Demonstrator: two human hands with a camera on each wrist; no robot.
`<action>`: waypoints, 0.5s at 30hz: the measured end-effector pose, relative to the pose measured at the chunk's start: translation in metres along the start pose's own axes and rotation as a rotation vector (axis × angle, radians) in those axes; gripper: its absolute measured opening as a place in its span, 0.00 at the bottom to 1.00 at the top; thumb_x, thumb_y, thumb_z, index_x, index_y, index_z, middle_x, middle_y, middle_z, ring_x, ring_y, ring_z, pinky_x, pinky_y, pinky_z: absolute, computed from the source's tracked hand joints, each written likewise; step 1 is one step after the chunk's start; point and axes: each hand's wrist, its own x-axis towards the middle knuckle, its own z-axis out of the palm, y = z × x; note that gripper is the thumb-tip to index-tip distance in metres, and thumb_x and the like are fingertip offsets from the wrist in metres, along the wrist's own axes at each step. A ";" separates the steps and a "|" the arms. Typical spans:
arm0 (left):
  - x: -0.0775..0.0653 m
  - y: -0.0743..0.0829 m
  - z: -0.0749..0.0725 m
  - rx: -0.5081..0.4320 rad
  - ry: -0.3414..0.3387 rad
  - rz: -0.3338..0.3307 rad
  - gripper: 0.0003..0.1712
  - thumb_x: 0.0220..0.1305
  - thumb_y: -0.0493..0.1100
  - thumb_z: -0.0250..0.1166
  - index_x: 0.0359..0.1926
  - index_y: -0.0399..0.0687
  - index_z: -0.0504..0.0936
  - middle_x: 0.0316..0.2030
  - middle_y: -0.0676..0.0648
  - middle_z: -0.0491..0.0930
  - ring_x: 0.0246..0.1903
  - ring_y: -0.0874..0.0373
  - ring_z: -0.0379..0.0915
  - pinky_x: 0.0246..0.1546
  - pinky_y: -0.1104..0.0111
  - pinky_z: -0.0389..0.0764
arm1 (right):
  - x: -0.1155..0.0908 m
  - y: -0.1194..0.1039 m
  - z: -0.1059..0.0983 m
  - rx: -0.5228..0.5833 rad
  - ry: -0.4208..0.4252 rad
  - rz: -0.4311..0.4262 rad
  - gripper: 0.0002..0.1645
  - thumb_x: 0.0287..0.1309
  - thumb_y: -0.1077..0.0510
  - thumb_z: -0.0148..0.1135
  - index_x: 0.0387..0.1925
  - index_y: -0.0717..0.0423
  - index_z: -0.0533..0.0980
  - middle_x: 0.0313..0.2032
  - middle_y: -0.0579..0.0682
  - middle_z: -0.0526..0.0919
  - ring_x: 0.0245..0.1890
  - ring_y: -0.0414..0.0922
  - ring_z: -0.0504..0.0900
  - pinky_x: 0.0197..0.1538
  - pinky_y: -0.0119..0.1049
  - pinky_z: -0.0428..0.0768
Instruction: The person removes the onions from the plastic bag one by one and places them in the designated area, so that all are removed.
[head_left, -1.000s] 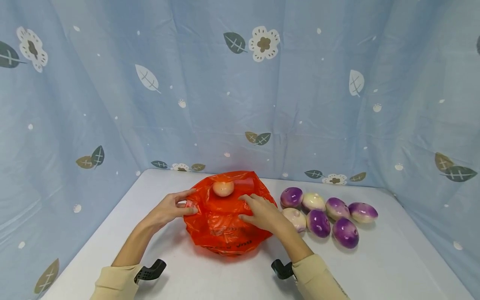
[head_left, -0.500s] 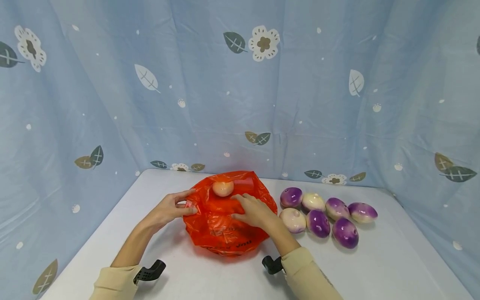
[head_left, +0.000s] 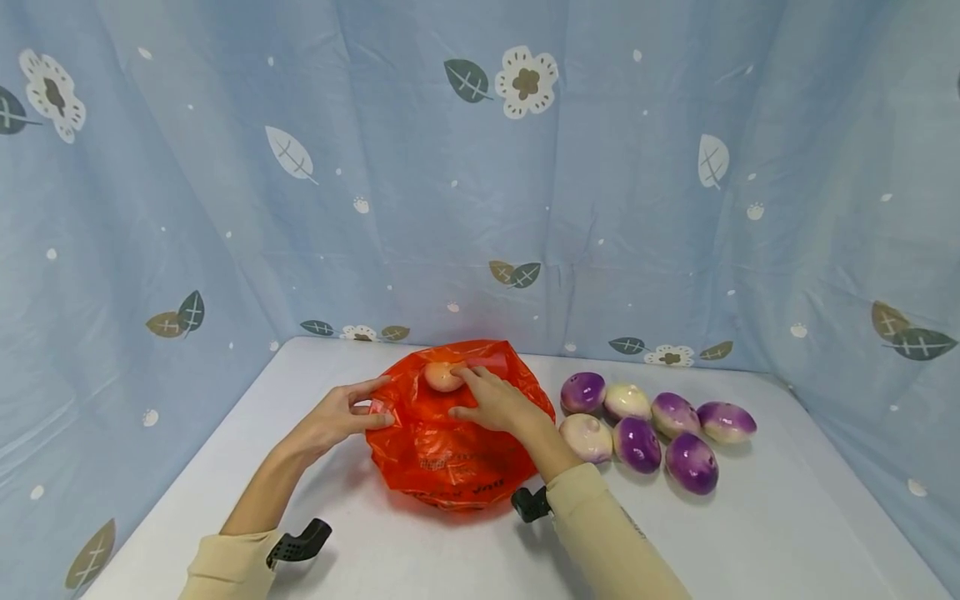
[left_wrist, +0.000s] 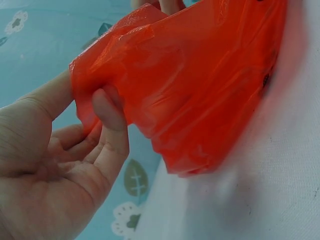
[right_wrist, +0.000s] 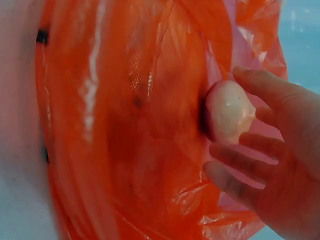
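Observation:
In the head view a red plastic bag (head_left: 450, 467) lies with its mouth spread, with printed lettering on its front. One turnip (head_left: 442, 377) sits inside, cream-coloured from above. My left hand (head_left: 341, 421) holds the bag's left edge between thumb and fingers; in the left wrist view the red film (left_wrist: 175, 90) passes between those digits. Over the bag mouth, my right hand (head_left: 498, 402) reaches to the turnip with fingers spread. From the right wrist, the turnip (right_wrist: 231, 112) shows a pale pointed tip and purple base, close to the fingertips; contact is unclear.
To the right of the bag stand several glossy purple-and-white turnips (head_left: 637, 446) in two loose rows. The white table (head_left: 780, 508) ends against a blue curtain (head_left: 637, 233) with leaf and flower prints. Black wrist devices (head_left: 303, 542) stick out from both sleeves.
My right hand has moved left and farther into the bag mouth, up to the turnip. My left hand stays on the bag's left edge.

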 end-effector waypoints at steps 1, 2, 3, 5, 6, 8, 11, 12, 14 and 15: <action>0.000 0.000 0.000 -0.002 -0.004 0.005 0.46 0.58 0.48 0.72 0.73 0.46 0.62 0.66 0.34 0.70 0.57 0.46 0.79 0.55 0.57 0.81 | 0.002 0.000 0.000 -0.002 -0.001 -0.003 0.44 0.60 0.38 0.63 0.73 0.39 0.58 0.74 0.54 0.59 0.72 0.54 0.64 0.69 0.60 0.67; 0.000 0.000 -0.001 0.000 -0.008 0.011 0.45 0.58 0.48 0.72 0.73 0.45 0.62 0.67 0.34 0.69 0.57 0.46 0.78 0.56 0.57 0.81 | 0.004 0.000 0.000 -0.007 -0.001 -0.007 0.44 0.60 0.39 0.63 0.74 0.39 0.57 0.74 0.54 0.59 0.72 0.54 0.64 0.69 0.59 0.67; 0.000 0.000 -0.001 0.001 -0.013 0.016 0.45 0.59 0.47 0.71 0.73 0.45 0.61 0.67 0.34 0.68 0.58 0.46 0.78 0.56 0.57 0.81 | 0.005 -0.001 0.001 -0.011 0.002 -0.012 0.44 0.60 0.39 0.63 0.74 0.40 0.57 0.74 0.53 0.59 0.72 0.54 0.64 0.69 0.58 0.67; 0.000 0.001 -0.002 -0.001 -0.013 0.016 0.45 0.59 0.47 0.71 0.73 0.45 0.61 0.67 0.34 0.69 0.58 0.46 0.78 0.55 0.57 0.81 | 0.008 -0.001 0.002 -0.016 0.009 -0.020 0.44 0.61 0.39 0.63 0.74 0.40 0.57 0.74 0.52 0.59 0.72 0.53 0.64 0.69 0.57 0.67; 0.000 0.001 -0.002 -0.006 -0.018 0.020 0.45 0.59 0.47 0.71 0.73 0.45 0.61 0.66 0.34 0.69 0.57 0.46 0.79 0.55 0.57 0.81 | 0.009 0.000 0.003 -0.018 0.019 -0.027 0.44 0.61 0.39 0.63 0.74 0.40 0.57 0.74 0.52 0.59 0.72 0.53 0.64 0.70 0.57 0.67; 0.000 0.002 -0.002 -0.016 -0.028 0.026 0.45 0.60 0.46 0.71 0.74 0.44 0.60 0.65 0.34 0.70 0.56 0.47 0.79 0.55 0.58 0.82 | 0.012 0.000 0.006 -0.020 0.053 -0.047 0.43 0.61 0.40 0.63 0.73 0.40 0.58 0.73 0.52 0.60 0.72 0.53 0.63 0.70 0.57 0.67; 0.000 0.002 -0.001 -0.031 -0.042 0.030 0.45 0.60 0.46 0.70 0.74 0.44 0.60 0.65 0.34 0.72 0.54 0.49 0.81 0.54 0.59 0.82 | 0.016 0.001 0.010 -0.027 0.090 -0.065 0.42 0.61 0.40 0.63 0.73 0.41 0.59 0.73 0.52 0.61 0.73 0.54 0.62 0.70 0.57 0.67; 0.000 0.002 -0.001 -0.032 -0.048 0.033 0.45 0.60 0.46 0.70 0.74 0.44 0.59 0.65 0.34 0.71 0.54 0.49 0.81 0.54 0.59 0.82 | 0.017 0.001 0.010 -0.027 0.096 -0.068 0.42 0.62 0.40 0.62 0.73 0.41 0.59 0.73 0.51 0.61 0.73 0.55 0.61 0.70 0.57 0.67; -0.001 0.001 -0.002 -0.029 -0.047 0.031 0.45 0.60 0.46 0.70 0.74 0.44 0.59 0.65 0.34 0.71 0.54 0.50 0.81 0.54 0.59 0.82 | 0.019 0.000 0.012 -0.029 0.097 -0.070 0.42 0.62 0.39 0.62 0.73 0.41 0.59 0.73 0.51 0.61 0.73 0.56 0.60 0.70 0.58 0.67; -0.001 0.001 -0.002 -0.027 -0.046 0.031 0.45 0.60 0.46 0.70 0.74 0.44 0.60 0.65 0.35 0.71 0.54 0.50 0.81 0.54 0.59 0.82 | 0.020 0.000 0.012 -0.027 0.096 -0.070 0.42 0.62 0.39 0.62 0.73 0.41 0.59 0.73 0.51 0.62 0.73 0.56 0.60 0.70 0.58 0.66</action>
